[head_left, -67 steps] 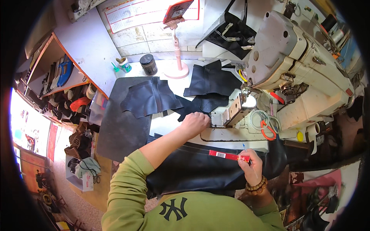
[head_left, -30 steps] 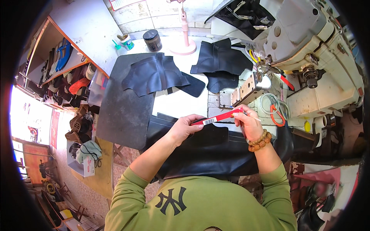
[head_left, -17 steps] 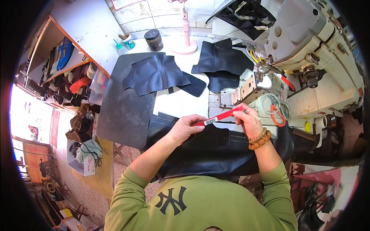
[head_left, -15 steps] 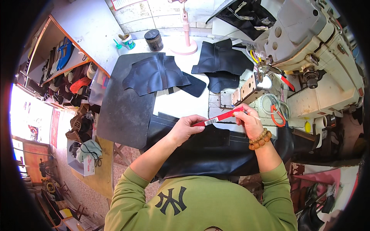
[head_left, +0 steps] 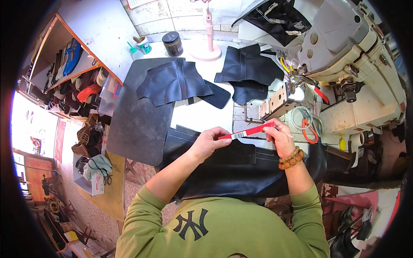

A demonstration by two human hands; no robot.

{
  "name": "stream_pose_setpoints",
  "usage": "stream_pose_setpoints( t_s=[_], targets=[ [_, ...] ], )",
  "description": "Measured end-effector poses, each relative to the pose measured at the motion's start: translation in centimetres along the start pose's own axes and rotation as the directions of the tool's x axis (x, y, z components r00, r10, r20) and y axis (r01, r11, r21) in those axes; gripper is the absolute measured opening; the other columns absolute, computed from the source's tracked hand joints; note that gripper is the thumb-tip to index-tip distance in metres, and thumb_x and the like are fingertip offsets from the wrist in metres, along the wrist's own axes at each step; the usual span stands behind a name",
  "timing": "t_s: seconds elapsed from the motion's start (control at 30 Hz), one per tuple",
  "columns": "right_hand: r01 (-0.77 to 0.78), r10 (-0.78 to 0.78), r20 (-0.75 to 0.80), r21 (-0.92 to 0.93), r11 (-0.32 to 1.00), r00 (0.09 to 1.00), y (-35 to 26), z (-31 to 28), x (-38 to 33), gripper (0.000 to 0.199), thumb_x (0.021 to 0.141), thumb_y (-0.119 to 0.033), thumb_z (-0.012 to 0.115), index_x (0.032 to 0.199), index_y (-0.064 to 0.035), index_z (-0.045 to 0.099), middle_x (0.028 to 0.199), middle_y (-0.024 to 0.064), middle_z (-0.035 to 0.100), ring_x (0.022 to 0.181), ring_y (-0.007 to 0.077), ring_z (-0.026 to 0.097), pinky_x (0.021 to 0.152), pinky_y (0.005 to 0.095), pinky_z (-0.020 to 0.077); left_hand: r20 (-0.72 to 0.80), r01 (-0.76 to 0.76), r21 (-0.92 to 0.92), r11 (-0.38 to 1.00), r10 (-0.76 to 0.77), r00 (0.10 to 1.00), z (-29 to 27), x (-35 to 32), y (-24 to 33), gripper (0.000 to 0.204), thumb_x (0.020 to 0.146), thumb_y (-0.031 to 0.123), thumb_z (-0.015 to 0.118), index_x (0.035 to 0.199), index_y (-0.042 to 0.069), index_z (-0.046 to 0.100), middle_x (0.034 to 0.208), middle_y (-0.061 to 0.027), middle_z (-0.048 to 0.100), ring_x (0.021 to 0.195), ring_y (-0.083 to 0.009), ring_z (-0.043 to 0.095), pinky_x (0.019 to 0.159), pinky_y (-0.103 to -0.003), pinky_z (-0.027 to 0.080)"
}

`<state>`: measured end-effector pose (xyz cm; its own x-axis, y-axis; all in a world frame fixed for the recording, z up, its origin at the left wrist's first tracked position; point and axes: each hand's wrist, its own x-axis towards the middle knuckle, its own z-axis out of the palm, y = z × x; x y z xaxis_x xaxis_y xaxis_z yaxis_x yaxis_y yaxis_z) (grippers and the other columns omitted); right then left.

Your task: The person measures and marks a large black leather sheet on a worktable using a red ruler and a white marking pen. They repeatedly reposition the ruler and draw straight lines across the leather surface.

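Above the near edge of the bench, a long, slim red box [head_left: 254, 129] with a white barcode patch spans my two hands. My left hand [head_left: 206, 145] pinches its left end between thumb and fingers. The fingers of my right hand [head_left: 280, 139] close on its right end, and a thin pale stick shows beside them, too small to name. Brown bead bracelets [head_left: 291, 158] circle my right wrist. Below the hands, a large piece of black leather [head_left: 232, 180] hangs over the bench edge toward me, with a smaller dark piece [head_left: 238, 154] on top.
Stitched black leather pieces [head_left: 172, 84] lie on a dark board [head_left: 137, 112], with more leather [head_left: 249, 64] farther right. A sewing machine [head_left: 344, 64] fills the right side, near orange-handled scissors [head_left: 309, 131]. A dark jar [head_left: 172, 44] and pink stand [head_left: 206, 52] are behind. Shoe-filled shelves [head_left: 71, 60] stand left.
The red box has shifted slightly right and tilts a little less steeply. My right fingers have moved a little on its right end. Both hands still grip it.
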<state>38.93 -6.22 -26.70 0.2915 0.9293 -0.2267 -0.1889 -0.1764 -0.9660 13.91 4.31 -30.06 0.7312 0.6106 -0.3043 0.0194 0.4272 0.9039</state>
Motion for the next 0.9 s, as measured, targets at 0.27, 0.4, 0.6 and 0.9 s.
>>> stream_pose_setpoints(
  t_s=[0.27, 0.4, 0.6, 0.9],
  targets=[
    [-0.019, 0.019, 0.0, -0.027, 0.999, 1.0, 0.4, 0.0, -0.1, 0.011, 0.089, -0.014, 0.065, 0.094, -0.0046, 0.065, 0.072, -0.0009, 0.057, 0.063, 0.0073, 0.049, 0.061, 0.022, 0.0391, -0.071, -0.012, 0.16, 0.987, 0.024, 0.997, 0.3, 0.9, -0.2, 0.009, 0.092, 0.005, 0.069, 0.098, -0.001, 0.069, 0.087, 0.0005, 0.064, 0.081, -0.0066, 0.054, 0.075, -0.022, 0.044],
    [0.036, -0.035, -0.094, 0.008, 0.999, 0.995, 0.6, 0.4, -0.5, 0.01, 0.088, -0.012, 0.066, 0.094, -0.0043, 0.065, 0.075, -0.0016, 0.056, 0.065, 0.0069, 0.049, 0.061, 0.0221, 0.0401, -0.131, -0.019, 0.147, 0.989, 0.039, 0.991, 0.6, 1.0, 0.0, 0.008, 0.093, 0.005, 0.067, 0.098, 0.0, 0.069, 0.086, 0.0011, 0.063, 0.08, -0.0062, 0.055, 0.074, -0.021, 0.044],
    [0.033, -0.037, -0.022, -0.156, 0.987, 0.999, 1.1, 0.0, -2.1, 0.008, 0.09, -0.009, 0.065, 0.094, -0.0027, 0.065, 0.079, -0.0013, 0.058, 0.068, 0.0054, 0.051, 0.062, 0.0218, 0.0426, -0.228, -0.036, -0.098, 0.995, 0.013, 0.974, 0.5, 0.2, 0.7, 0.006, 0.095, 0.007, 0.065, 0.098, 0.003, 0.067, 0.086, 0.0005, 0.065, 0.08, -0.006, 0.058, 0.071, -0.021, 0.045],
    [0.226, -0.195, 0.125, -0.328, 0.917, 0.973, 2.3, 0.6, -1.5, 0.021, 0.087, -0.003, 0.068, 0.108, -0.0006, 0.062, 0.086, 0.0031, 0.06, 0.075, 0.0113, 0.054, 0.07, 0.0267, 0.0457, -0.061, -0.003, -0.213, 0.977, -0.01, 0.998, -0.9, -1.6, 1.5, 0.006, 0.093, 0.01, 0.068, 0.096, 0.006, 0.066, 0.094, -0.0011, 0.068, 0.084, -0.0059, 0.059, 0.072, -0.02, 0.044]
  ],
)
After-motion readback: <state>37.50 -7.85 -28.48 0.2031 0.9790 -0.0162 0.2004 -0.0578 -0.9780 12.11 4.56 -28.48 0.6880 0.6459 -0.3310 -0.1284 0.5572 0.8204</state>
